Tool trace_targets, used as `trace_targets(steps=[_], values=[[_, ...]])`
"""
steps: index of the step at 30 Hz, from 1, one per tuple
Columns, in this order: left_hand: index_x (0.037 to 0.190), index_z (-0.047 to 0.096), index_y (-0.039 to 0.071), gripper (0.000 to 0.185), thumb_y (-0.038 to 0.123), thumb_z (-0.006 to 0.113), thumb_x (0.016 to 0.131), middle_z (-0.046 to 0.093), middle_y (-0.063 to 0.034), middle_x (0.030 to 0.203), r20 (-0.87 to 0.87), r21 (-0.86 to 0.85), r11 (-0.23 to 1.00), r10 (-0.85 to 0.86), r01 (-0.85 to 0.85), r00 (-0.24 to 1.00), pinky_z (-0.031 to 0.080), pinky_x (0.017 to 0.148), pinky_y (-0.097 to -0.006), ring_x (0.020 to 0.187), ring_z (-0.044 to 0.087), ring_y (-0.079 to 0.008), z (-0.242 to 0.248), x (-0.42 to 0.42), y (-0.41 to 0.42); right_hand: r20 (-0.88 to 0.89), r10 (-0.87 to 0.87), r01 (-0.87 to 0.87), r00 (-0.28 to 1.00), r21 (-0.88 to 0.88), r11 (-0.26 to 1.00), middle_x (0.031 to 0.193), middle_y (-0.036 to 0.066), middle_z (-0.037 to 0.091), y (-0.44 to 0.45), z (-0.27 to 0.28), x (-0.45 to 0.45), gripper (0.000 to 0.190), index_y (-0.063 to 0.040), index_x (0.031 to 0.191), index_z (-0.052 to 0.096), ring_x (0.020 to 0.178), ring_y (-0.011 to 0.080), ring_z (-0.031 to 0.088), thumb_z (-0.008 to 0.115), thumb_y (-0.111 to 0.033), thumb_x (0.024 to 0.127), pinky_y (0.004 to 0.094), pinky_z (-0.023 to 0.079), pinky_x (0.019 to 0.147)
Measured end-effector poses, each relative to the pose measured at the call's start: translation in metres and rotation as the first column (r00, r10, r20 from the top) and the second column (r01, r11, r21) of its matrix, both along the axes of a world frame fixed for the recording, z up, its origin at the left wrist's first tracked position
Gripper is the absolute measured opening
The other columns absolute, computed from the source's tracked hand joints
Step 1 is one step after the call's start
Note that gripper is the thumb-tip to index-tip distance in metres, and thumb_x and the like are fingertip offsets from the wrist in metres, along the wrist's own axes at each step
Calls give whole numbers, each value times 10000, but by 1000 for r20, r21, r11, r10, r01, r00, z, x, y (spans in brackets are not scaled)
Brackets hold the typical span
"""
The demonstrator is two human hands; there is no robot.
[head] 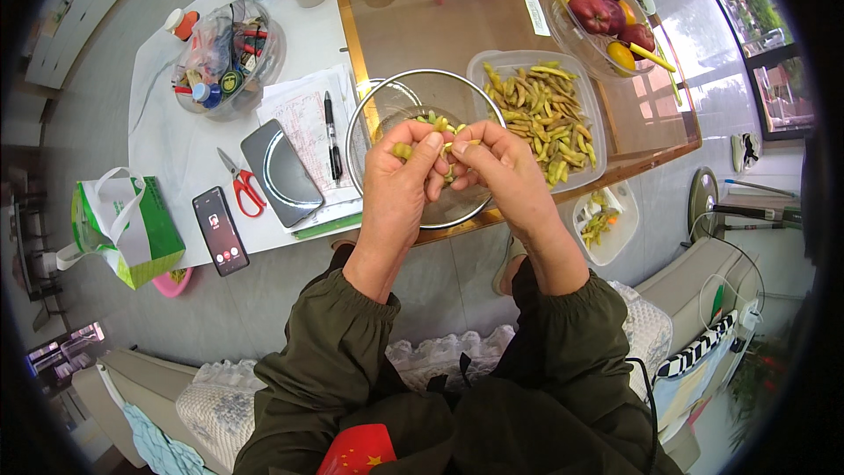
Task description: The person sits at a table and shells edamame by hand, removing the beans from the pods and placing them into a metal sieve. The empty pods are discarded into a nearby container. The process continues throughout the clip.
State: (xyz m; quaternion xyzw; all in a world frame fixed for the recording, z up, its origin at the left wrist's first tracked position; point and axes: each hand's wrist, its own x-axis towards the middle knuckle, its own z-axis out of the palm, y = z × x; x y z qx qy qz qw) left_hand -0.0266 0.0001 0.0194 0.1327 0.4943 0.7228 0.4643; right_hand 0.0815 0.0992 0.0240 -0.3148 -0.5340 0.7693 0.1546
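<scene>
My left hand (400, 175) and my right hand (508, 171) meet over a round metal mesh sieve (455, 91). Between the thumbs and fingertips of both hands is a green soybean pod (465, 144); the fingers partly hide it. Another pod (400, 150) is tucked in the curled fingers of my left hand. Behind my fingertips, some green beans (432, 119) show in the sieve, the rest being covered by my hands. Just right of the sieve, a clear plastic tub (589, 89) holds a heap of yellow-green soybean pods (541, 112).
Left of the sieve lie papers (290, 109), a pen (331, 138), a tablet (280, 171), red-handled scissors (244, 188) and a phone (221, 231). A fruit bowl (560, 33) stands at the far right. Below the table edge sits a white bin (626, 231) with pod scraps.
</scene>
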Motion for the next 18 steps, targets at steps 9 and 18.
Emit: trace_targets(steps=[9, 18], values=[[912, 583, 44, 147, 175, 555, 971, 544, 8, 678, 17, -14, 1000, 1, 0, 1000, 292, 433, -186, 480, 432, -53, 3, -1, -2, -51, -114, 120, 992, 140, 983, 954, 41, 621, -2, -7, -4, 197, 21, 1050, 577, 834, 66, 562, 571, -145, 944, 222, 488, 708], [885, 571, 50, 163, 189, 557, 970, 540, 3, 672, 12, -24, 997, -70, 70, 997, 316, 445, -182, 482, 428, -51, 0, -1, -4, -97, -177, 190, 979, 139, 972, 897, 5, 636, -2, -1, -6, 227, 19, 1101, 635, 793, 65, 580, 642, -102, 909, 212, 472, 704]])
